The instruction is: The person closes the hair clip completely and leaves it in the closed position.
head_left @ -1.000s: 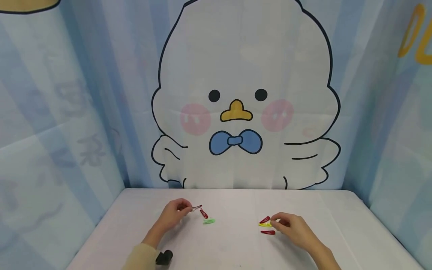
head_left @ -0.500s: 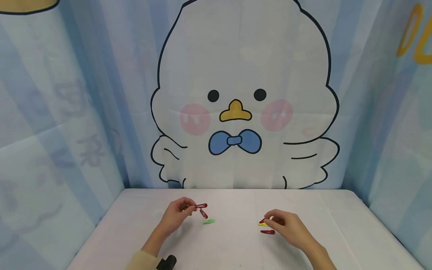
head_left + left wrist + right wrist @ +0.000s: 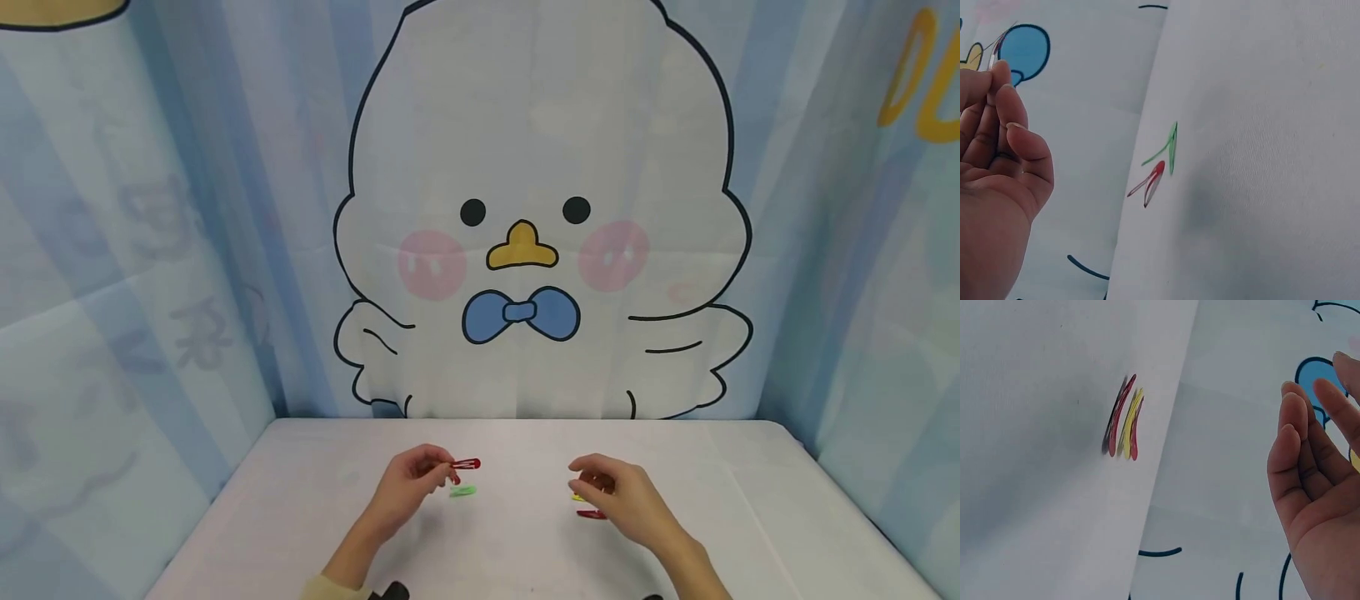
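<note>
My left hand (image 3: 408,487) pinches a red snap hair clip (image 3: 468,463) between thumb and fingertips, raised over the table. Below it lie a green hair clip (image 3: 1174,140) and another red hair clip (image 3: 1159,170), both with their legs spread apart. Over on the right, my right hand (image 3: 626,500) hovers with relaxed fingers, thumb and forefinger apart and nothing between them. Under that hand, a yellow hair clip (image 3: 1129,428) lies between a longer-looking red clip (image 3: 1124,412) and a second red clip (image 3: 1135,434), side by side and partly hidden in the head view.
The white table (image 3: 517,550) ends at a curtain (image 3: 532,375) printed with a chick in a blue bow tie. More curtain hangs at both sides. A black strap piece (image 3: 393,592) shows at my left sleeve.
My left hand has moved right, carrying the red hair clip over the other red one. My right hand has shifted left and up from beside the clips on its side.
</note>
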A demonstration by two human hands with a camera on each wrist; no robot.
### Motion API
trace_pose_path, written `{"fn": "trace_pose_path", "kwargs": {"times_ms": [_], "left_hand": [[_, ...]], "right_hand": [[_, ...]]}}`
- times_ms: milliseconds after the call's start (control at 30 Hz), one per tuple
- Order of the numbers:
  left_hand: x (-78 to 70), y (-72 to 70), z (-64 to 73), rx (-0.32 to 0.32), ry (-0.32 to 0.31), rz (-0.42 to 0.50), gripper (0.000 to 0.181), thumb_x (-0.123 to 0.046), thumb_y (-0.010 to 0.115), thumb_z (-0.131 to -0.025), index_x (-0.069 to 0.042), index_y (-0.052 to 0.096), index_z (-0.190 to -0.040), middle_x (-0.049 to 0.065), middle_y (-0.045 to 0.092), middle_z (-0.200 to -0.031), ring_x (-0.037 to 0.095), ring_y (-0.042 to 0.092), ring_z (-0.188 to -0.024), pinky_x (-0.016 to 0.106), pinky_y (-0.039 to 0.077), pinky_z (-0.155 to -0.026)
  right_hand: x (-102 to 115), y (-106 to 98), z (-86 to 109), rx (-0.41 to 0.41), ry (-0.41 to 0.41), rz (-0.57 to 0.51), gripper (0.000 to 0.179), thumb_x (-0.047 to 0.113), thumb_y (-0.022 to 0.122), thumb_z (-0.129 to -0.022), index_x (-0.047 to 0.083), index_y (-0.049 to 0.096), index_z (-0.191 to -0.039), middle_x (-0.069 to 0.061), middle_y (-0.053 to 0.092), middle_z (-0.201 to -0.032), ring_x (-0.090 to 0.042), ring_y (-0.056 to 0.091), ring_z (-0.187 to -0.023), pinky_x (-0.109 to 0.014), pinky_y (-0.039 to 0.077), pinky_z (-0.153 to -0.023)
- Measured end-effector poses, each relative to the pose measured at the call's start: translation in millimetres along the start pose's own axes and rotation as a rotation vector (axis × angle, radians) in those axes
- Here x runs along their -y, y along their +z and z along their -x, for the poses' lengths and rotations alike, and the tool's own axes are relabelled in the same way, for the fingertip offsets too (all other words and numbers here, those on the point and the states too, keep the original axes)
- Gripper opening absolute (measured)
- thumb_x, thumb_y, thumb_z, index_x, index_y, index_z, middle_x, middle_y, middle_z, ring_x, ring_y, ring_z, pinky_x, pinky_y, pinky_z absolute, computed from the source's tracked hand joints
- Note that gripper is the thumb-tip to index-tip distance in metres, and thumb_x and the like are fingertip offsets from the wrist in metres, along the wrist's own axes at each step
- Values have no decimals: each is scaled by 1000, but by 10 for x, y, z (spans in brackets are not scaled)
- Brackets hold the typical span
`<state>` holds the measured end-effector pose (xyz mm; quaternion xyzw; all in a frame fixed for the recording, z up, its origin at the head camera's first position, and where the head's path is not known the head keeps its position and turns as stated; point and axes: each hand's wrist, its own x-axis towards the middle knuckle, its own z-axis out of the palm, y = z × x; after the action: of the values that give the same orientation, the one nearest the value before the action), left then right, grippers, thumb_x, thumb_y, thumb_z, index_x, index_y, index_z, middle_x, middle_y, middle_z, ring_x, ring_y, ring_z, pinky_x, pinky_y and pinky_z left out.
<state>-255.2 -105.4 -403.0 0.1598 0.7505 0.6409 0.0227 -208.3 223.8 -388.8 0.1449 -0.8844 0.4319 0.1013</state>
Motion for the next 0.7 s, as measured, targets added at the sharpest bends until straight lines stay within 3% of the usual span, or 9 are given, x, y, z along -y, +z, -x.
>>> {"fn": "trace_pose_path", "kwargs": {"times_ms": [133, 367, 700], "left_hand": [[-24, 76, 36, 13, -6, 30, 17, -10, 65, -99, 3, 66, -110, 13, 70, -96, 20, 58, -82, 29, 50, -73], [-39, 200, 97, 28, -1, 56, 18, -10, 64, -99, 4, 66, -111, 8, 70, -94, 18, 59, -81, 28, 51, -74], [-39, 389, 165, 50, 12, 85, 19, -8, 65, -99, 6, 66, -110, 8, 70, -92, 18, 59, -82, 29, 52, -77]], "right_hand": [[80, 37, 1, -12, -30, -25, 18, 18, 76, -91, 11, 72, -108, 6, 63, -84, -9, 57, -69, -26, 49, -61], [203, 132, -8, -2, 25, -66, 18, 12, 76, -91, 12, 72, -108, 3, 63, -87, -11, 57, -68, -27, 53, -57], [300, 341, -5, 13, -128, -77, 19, 14, 78, -89, 15, 72, -107, 11, 66, -90, -8, 58, -75, -27, 52, -69]]}}
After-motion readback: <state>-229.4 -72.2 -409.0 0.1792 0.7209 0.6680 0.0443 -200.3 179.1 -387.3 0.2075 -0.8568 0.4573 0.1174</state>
